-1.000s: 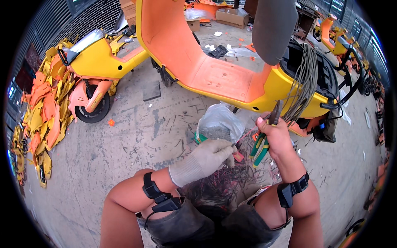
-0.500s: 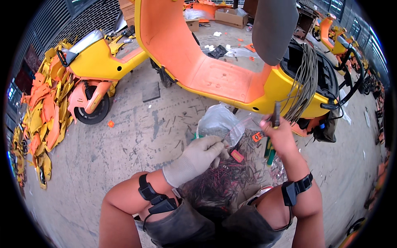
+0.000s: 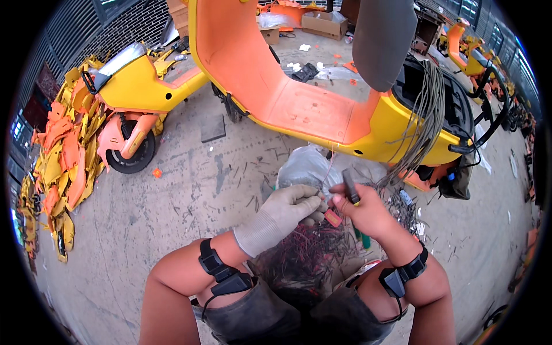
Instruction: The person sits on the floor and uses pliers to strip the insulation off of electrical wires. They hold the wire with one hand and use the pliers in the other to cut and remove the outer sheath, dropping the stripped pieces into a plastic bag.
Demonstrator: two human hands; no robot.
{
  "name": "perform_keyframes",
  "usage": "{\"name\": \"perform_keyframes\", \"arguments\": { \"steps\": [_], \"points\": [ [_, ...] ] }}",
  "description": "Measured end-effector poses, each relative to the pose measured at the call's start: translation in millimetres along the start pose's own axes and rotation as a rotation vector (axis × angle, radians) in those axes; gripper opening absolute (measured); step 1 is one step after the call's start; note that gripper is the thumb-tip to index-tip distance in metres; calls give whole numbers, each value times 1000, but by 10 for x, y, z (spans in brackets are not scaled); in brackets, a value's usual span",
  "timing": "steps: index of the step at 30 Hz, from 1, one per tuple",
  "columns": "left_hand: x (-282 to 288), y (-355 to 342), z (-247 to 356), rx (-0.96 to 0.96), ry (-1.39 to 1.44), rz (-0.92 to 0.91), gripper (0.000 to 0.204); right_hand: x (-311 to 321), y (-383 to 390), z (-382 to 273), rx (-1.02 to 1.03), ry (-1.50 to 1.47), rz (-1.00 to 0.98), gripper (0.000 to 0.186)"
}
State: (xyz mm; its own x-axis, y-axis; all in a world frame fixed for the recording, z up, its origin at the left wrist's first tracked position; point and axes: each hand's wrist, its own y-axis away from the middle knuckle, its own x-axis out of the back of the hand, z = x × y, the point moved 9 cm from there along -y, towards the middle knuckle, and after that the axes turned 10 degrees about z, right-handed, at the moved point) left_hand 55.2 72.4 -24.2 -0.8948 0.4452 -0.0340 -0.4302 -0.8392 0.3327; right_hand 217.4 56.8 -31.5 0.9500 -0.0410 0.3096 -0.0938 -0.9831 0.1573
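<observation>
My left hand [image 3: 283,217], in a pale work glove, has thumb and fingers pinched together. A thin reddish wire [image 3: 328,169] runs up from near its fingertips; the gripped end is too small to make out. Close on its right, my bare right hand [image 3: 368,214] is wrapped round green-handled pliers [image 3: 349,183], dark jaws pointing up and handles hanging below the palm. A clear plastic bag [image 3: 307,167] lies just beyond both hands. Under them are a small red tag-like piece [image 3: 332,218] and a heap of dark and reddish wire scraps [image 3: 302,250].
A yellow-and-orange scooter body [image 3: 313,109] stands across the front, a bundle of grey wires [image 3: 428,109] draped over its right end. Another scooter part with a wheel [image 3: 131,146] is on the left, by a pile of yellow and orange panels [image 3: 72,149]. Cardboard boxes [image 3: 324,26] sit farther back.
My right hand has moved left and slightly down with the pliers, bringing them close to my left fingertips. My left hand stays nearly in place, still pinched.
</observation>
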Motion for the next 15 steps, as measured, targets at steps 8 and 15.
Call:
{"name": "perform_keyframes", "arguments": {
  "steps": [8,15],
  "points": [
    [-160,2,-33,36,82,-121,34,33,11,-205,45,-334,58,27],
    [-285,33,-29,66,35,-163,33,27,35,-155,31,-428,113,18]
  ]
}}
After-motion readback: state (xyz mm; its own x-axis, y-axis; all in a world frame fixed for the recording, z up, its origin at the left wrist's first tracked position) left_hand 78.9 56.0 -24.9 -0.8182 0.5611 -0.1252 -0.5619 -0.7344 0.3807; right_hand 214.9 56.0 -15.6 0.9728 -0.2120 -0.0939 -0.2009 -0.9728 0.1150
